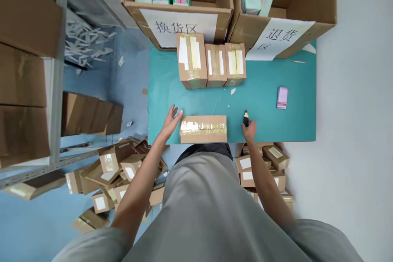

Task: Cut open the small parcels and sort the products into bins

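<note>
A taped cardboard box (203, 136) lies lengthwise at the table's near edge, clear tape running along its top. Just off its left end is my left hand (172, 122), fingers spread and holding nothing; whether it touches the box I cannot tell. To the right of the box, my right hand (249, 131) grips a box cutter (246, 119), black with a yellow part, its tip pointing away from me. Behind the box stand three taped cartons with white labels: a larger one (192, 65) and two smaller ones (216, 67), (236, 65).
Two big open cartons (225, 12), (294, 35) with green-and-white boxes stand at the table's back. A phone (282, 97) lies on the right of the teal table (264, 77). Opened boxes (119, 168) pile on the floor left and right (276, 157). A shelf (57, 90) holds cartons at left.
</note>
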